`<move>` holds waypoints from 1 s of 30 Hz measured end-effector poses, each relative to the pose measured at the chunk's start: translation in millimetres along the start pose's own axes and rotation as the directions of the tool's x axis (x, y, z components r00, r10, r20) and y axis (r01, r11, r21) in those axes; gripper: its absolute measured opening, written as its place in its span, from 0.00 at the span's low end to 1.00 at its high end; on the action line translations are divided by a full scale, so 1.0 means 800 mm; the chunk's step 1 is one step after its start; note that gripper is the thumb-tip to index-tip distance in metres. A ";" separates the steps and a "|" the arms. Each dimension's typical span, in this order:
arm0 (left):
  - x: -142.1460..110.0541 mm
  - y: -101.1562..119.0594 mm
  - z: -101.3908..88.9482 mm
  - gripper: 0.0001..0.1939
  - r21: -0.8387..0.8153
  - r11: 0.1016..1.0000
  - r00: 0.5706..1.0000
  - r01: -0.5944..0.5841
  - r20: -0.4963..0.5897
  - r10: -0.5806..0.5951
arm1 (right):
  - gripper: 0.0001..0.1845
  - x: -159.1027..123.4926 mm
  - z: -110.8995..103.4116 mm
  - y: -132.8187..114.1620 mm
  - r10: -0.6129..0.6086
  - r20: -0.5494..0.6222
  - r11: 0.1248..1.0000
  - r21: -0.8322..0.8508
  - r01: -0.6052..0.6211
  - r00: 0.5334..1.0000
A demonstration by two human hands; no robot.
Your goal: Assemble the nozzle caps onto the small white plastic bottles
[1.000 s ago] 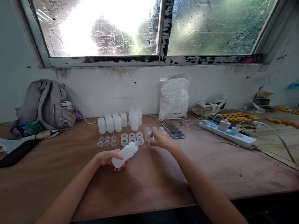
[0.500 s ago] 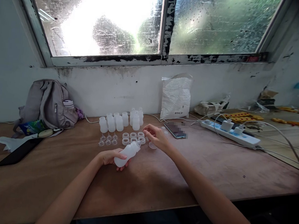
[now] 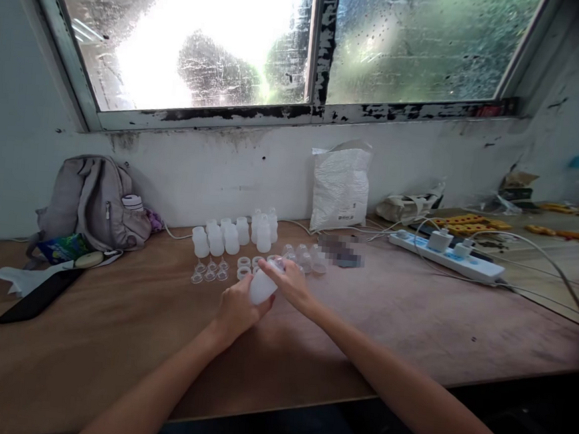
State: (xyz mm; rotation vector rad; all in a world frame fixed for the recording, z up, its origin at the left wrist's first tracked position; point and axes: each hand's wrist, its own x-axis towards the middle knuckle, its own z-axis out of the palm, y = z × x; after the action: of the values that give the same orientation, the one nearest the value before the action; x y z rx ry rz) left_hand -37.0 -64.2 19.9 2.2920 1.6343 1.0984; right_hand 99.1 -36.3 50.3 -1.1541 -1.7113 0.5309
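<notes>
Front of the white plastic mailer bag [image 3: 340, 189], nearer the wearer and a bit left: frosted white baby-bottle-shaped bottle [image 3: 262, 288], tilted, top end away from the wearer, held over brown wooden table [image 3: 362, 316]. Left hand [image 3: 237, 310] wrapped round bottle body, fingers closed on it. Right hand [image 3: 289, 284] at the top end, fingers curled in round a clear plastic piece [image 3: 279, 263]; exact fingertip contact hidden, can't tell if the piece touches the bottle.

Left of mailer bag, upright: group of frosted white bottles [image 3: 216, 240], plus cluster of frosted bottles with clear tops [image 3: 264, 235], closer to bag. Further forward and left of bag: small clear teat-like parts [image 3: 210, 272] in two rows, then white plastic rings [image 3: 244, 267], partly hidden by the hands. Just in front of bag, slightly left: clear domed caps [image 3: 319, 261]. In front of bag, slightly right: dark phone [image 3: 350, 258], blurred over. Right of bag: white power strip [image 3: 449, 260], plugs in. Far left of bag: grey fabric backpack [image 3: 91, 195].
</notes>
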 end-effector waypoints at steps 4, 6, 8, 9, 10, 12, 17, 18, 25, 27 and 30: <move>0.001 0.004 -0.004 0.17 0.094 0.995 0.999 -0.033 -0.023 0.035 | 0.21 -0.002 -0.003 -0.003 -0.011 -0.015 0.996 0.090 0.012 1.000; 0.002 0.001 -0.005 0.16 0.020 0.998 0.997 -0.068 0.026 0.067 | 0.21 -0.003 -0.002 0.000 -0.050 -0.010 0.993 0.111 0.051 0.999; 0.004 -0.003 -0.004 0.16 -0.080 0.993 0.993 -0.090 0.073 0.095 | 0.21 -0.004 -0.001 0.005 -0.083 -0.028 0.990 0.110 0.086 0.996; 0.005 -0.005 -0.003 0.15 -0.126 0.988 0.991 -0.090 0.089 0.102 | 0.21 -0.004 0.001 0.008 -0.091 -0.047 0.990 0.106 0.096 0.995; 0.005 -0.007 -0.002 0.15 -0.165 0.982 0.990 -0.086 0.099 0.103 | 0.21 -0.005 0.002 0.010 -0.096 -0.066 0.989 0.104 0.102 0.993; 0.007 -0.009 0.000 0.15 -0.234 0.970 0.988 -0.065 0.120 0.095 | 0.21 -0.005 0.004 0.015 -0.103 -0.097 0.988 0.108 0.113 0.990; 0.012 -0.012 0.004 0.14 -0.370 0.929 0.977 0.007 0.203 0.073 | 0.20 -0.007 0.008 0.016 -0.112 -0.140 0.985 0.114 0.128 0.984; 0.013 -0.013 0.004 0.14 -0.393 0.919 0.972 0.023 0.225 0.072 | 0.19 -0.007 0.008 0.016 -0.104 -0.150 0.986 0.114 0.122 0.983; 0.016 -0.016 0.007 0.12 -0.604 0.775 0.924 0.186 0.375 0.071 | 0.19 -0.009 0.010 0.015 -0.091 -0.143 0.974 0.191 0.118 0.986; 0.012 -0.017 0.007 0.11 -0.681 0.668 0.878 0.300 0.470 0.086 | 0.20 -0.011 0.009 0.013 -0.108 -0.120 0.965 0.228 0.133 0.987; 0.002 -0.015 0.006 0.12 -0.726 0.405 0.713 0.556 0.667 0.217 | 0.21 -0.013 0.003 0.007 -0.128 0.000 0.922 0.369 0.119 0.992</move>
State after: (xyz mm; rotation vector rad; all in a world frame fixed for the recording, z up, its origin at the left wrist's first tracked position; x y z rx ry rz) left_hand -43.5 -56.5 11.3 1.3692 0.6217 0.6311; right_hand 100.2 -42.2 40.0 -0.7675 -1.6057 0.7533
